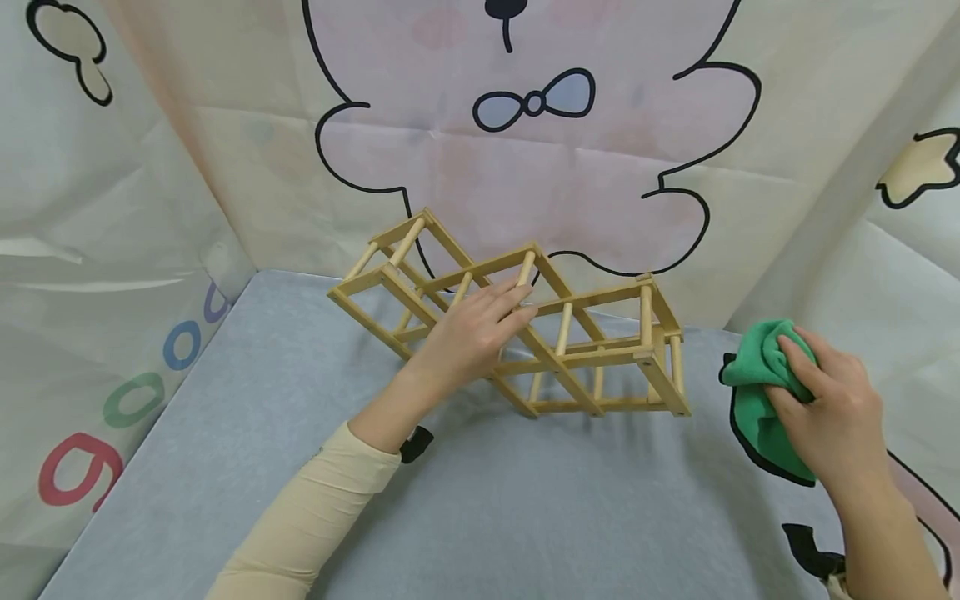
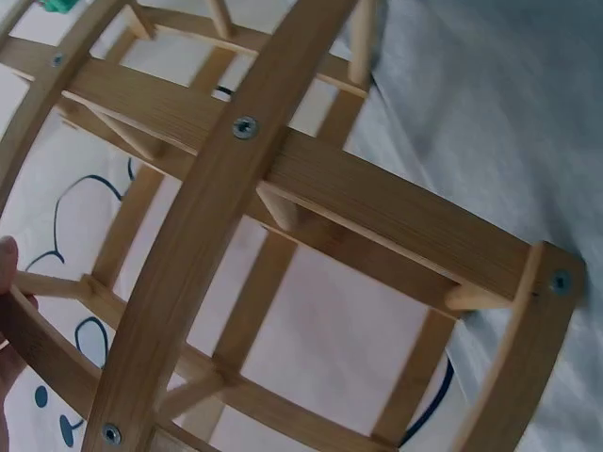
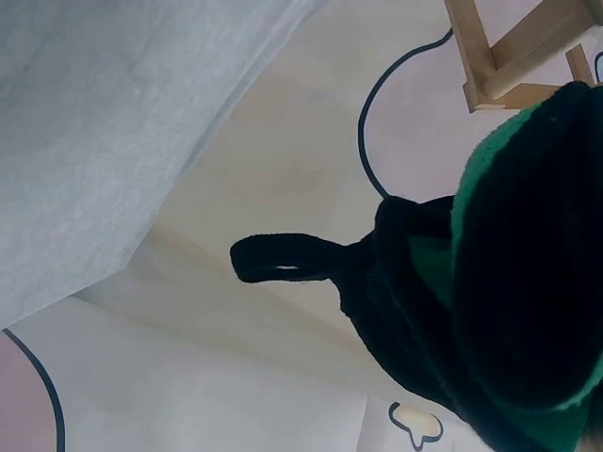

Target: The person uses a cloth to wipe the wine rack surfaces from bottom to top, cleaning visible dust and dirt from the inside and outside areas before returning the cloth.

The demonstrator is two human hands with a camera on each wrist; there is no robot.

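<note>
A wooden lattice rack (image 1: 600, 358) of crossed slats and round dowels stands tilted on the grey-blue table cover near the back wall. My left hand (image 1: 476, 329) grips it near the middle, fingers over an upper rail. Up close in the left wrist view, screws show in the slats (image 2: 193, 254), and a fingertip (image 2: 8, 259) wraps one slat at the left edge. To the right of the rack, my right hand (image 1: 840, 400) holds a bunched green cloth (image 1: 765, 425) with black edging. The right wrist view shows the cloth's black hanging loop (image 3: 287, 256).
Behind the rack rises a pale backdrop (image 1: 247, 175) printed with a cartoon animal and a blue bow tie. Printed side sheets flank the grey-blue table cover (image 1: 600, 500) on the left and right. Black straps (image 1: 810, 554) hang by both wrists.
</note>
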